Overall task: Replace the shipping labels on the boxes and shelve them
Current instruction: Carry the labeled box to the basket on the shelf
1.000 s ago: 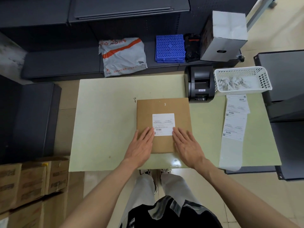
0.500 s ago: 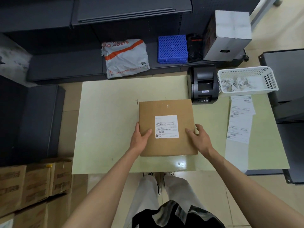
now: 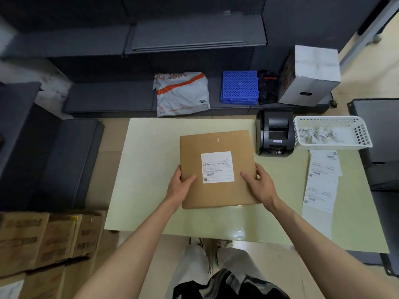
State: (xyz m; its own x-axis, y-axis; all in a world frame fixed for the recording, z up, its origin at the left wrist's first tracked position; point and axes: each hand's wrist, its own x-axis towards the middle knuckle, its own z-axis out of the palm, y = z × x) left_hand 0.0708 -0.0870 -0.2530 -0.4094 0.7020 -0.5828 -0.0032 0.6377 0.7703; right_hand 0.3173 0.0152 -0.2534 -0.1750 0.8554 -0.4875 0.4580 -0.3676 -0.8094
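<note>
Between the two hands, the flat brown cardboard box is sitting over the middle of the pale green table; whether its underside is touching the table or lifting clear cannot be told. White printed shipping label is stuck flat on the box top, roughly centred. Left hand is clamping the box's left edge, thumb on top, fingers wrapping under. Right hand is clamping the box's right edge the same way, thumb lying on the top face. Both hands are gripping the half of the box nearer the person, so the box is extending away from the hands toward the dark grey shelving beyond the far side of the box. Box is nearly square, its slightly longer side running away from the person, turned a little.

Judgement: label looks done, shelving step is starting; both hands equally near, a two-hand carry. Free shelf space is lying beyond and left of the box.

Right of the box: black label printer just beside its far right corner, white plastic basket further right, strip of white printed labels on the table. Risk: box's far right corner clipping the printer.
</note>
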